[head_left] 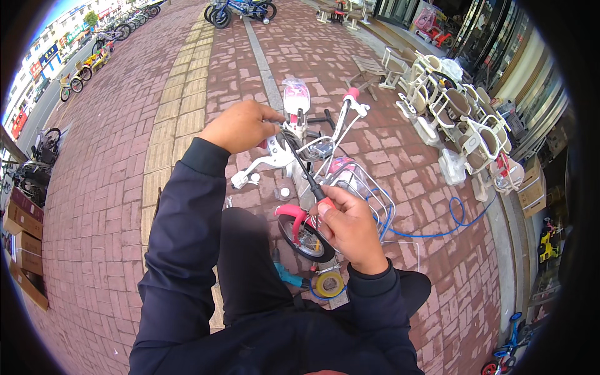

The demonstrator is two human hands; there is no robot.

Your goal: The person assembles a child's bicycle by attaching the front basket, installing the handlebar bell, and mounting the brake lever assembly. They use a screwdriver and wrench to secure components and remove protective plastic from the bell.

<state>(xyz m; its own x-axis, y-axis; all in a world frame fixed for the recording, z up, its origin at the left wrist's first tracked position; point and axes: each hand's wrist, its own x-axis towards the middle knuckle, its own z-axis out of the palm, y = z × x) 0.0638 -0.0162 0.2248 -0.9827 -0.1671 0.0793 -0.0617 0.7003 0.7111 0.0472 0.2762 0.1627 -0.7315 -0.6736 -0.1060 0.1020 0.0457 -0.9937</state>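
Observation:
A small white and pink child's bicycle (275, 159) stands on the brick pavement in front of me, with a pink saddle (295, 97), a wire front basket (369, 190) and a pink-fendered front wheel (300, 234). My left hand (240, 125) grips the frame near the handlebar stem. My right hand (347, 225) holds the handle of a long dark screwdriver (302, 164), whose shaft points up toward the stem by my left hand.
A roll of yellow tape (328, 284) and a teal tool (286, 274) lie by my knees. A blue hose (450, 228) curls on the bricks to the right. White child seats (450, 115) stand at right, cardboard boxes (25, 231) at left, parked bicycles (240, 11) far ahead.

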